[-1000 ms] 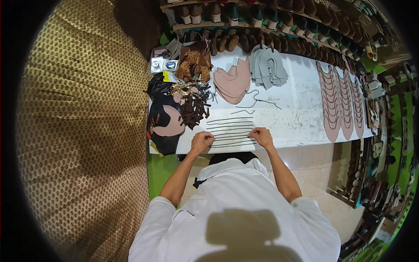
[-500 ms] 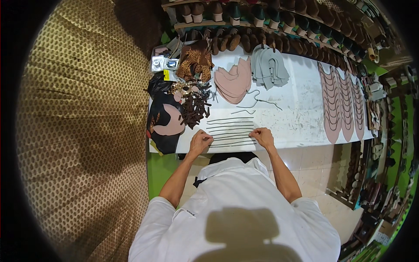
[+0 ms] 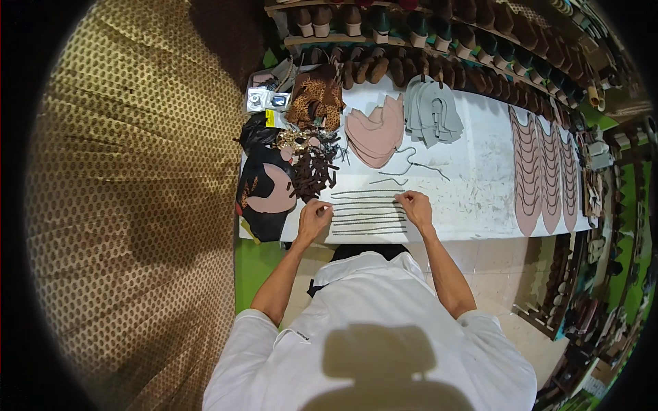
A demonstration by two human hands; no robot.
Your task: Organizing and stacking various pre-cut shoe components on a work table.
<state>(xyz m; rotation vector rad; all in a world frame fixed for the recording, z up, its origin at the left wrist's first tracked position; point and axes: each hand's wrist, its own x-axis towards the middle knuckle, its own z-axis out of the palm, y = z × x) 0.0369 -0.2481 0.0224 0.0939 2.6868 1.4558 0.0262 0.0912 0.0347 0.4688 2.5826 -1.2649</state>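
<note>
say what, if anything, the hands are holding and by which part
It cannot be told: the left hand and right hand are at opposite ends of the dark cords, but any pinch is too small to make out.

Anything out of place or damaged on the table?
Yes: a crooked, thin dark cord lies beyond the row of straight, thin dark cords, unlike their neat lines. The white tabletop also shows dark scuff marks.

Dark cords look rough, pink pieces smooth and matt, the tabletop scuffed.
</note>
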